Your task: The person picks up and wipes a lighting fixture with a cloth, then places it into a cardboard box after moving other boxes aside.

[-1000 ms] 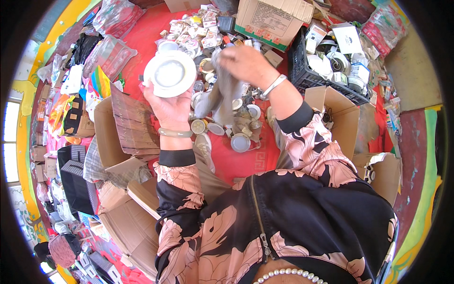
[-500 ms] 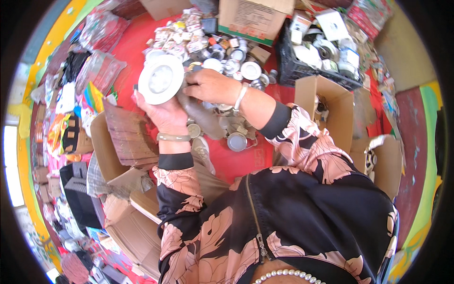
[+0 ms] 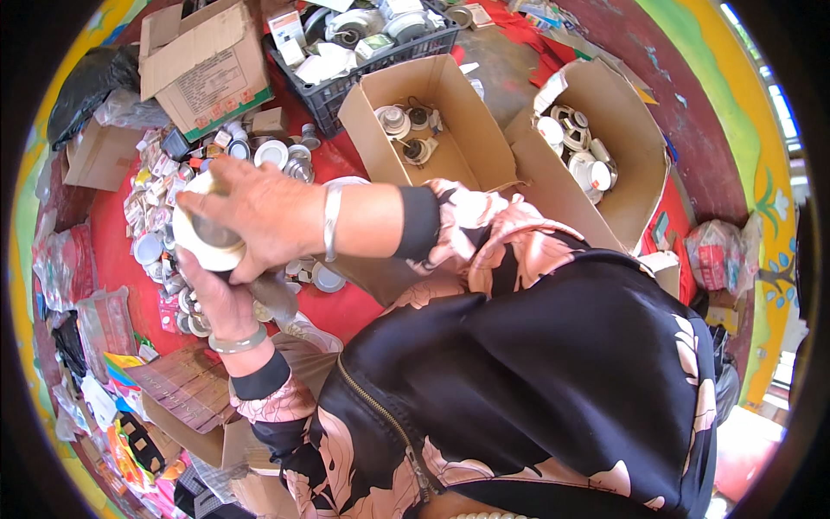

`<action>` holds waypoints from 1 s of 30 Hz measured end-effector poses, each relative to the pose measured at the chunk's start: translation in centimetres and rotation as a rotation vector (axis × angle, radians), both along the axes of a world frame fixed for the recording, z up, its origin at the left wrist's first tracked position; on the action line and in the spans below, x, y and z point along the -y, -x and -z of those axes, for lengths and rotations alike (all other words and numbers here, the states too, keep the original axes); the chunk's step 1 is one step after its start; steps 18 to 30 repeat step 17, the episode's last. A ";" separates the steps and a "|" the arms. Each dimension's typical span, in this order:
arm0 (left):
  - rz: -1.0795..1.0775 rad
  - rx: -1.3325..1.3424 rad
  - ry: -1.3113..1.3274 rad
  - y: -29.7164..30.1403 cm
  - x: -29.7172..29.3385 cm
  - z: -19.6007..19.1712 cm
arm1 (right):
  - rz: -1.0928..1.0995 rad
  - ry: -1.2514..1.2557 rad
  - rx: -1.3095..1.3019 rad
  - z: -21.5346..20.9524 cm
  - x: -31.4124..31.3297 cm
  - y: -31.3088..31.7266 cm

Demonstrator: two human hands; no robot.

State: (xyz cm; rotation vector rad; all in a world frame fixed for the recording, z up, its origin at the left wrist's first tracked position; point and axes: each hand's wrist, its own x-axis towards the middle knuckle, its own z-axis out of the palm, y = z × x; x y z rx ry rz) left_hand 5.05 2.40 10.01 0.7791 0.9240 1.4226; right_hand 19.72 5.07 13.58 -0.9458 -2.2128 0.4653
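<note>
Both hands are on a round white light fitting [image 3: 192, 245], which looks like a recessed downlight, raised over the red floor covering. My left hand [image 3: 220, 303] grips it from below, its fingers mostly hidden. Across the face of the fitting lies my right hand [image 3: 264, 203], with bent fingers reaching round its rim. A greyish-brown piece of cloth [image 3: 278, 298] hangs under my hands; which hand has hold of it is hidden. Beyond them spreads a heap of small boxes and loose light fittings [image 3: 151, 195].
A black plastic crate [image 3: 324, 108] of lamp parts stands at the back. Right of it are an open cardboard box [image 3: 471, 143] with several fittings and another box [image 3: 635, 147] holding white lamps. A closed-sided carton [image 3: 203, 73] stands at far left. Plastic bags [image 3: 65, 264] line the left edge.
My view has swung to the right, bringing the cardboard boxes further in. My right hand has moved from beside the light fitting onto its face; the fitting has tilted and its face is now mostly covered.
</note>
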 end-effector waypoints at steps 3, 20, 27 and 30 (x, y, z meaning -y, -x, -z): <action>0.243 -0.239 -0.141 -2.7 -0.9 -1.6 | -0.011 0.154 -0.155 -2.1 -1.4 -5.1; 0.063 -0.477 -0.021 0.3 -1.8 -1.6 | 0.557 0.589 -0.616 5.6 -1.7 -31.2; 0.063 -0.477 -0.021 0.3 -1.8 -1.6 | 0.557 0.589 -0.616 5.6 -1.7 -31.2; 0.063 -0.477 -0.021 0.3 -1.8 -1.6 | 0.557 0.589 -0.616 5.6 -1.7 -31.2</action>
